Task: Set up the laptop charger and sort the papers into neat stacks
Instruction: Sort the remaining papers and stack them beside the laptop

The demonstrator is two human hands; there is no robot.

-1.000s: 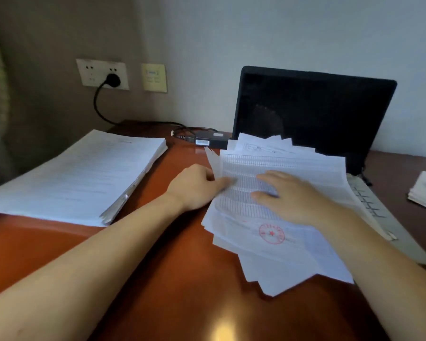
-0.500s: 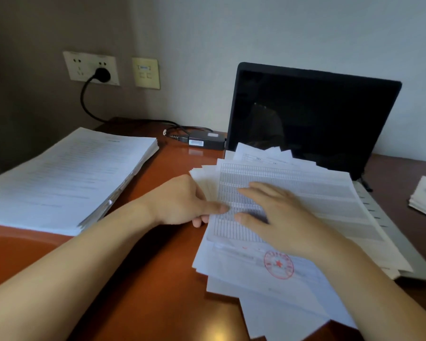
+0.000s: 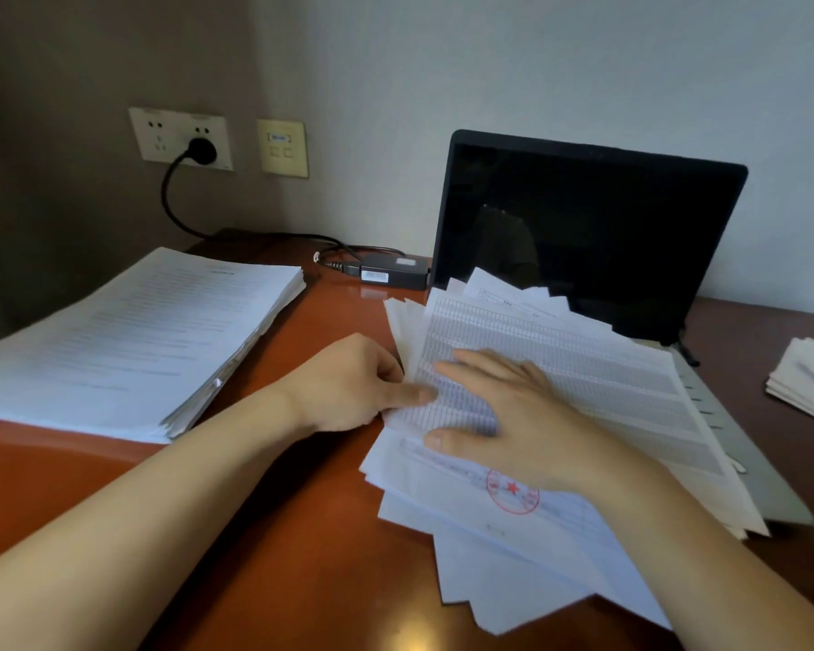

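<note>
Fanned papers (image 3: 583,359), mid-sort.
The left hand (image 3: 348,382) pinched their left edge; the right hand (image 3: 508,415) lay flat on top; sheets splayed rightward from that pinch.

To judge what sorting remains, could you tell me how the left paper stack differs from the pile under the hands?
The left stack is squared, the fanned pile splayed. The left stack lies untouched; the left hand and right hand handle the fanned pile, which overlaps the laptop. Both are printed sheets.

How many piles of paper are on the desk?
3: neat stack at left; fanned pile in the middle; small pile at the right edge, partly out of frame.
</note>
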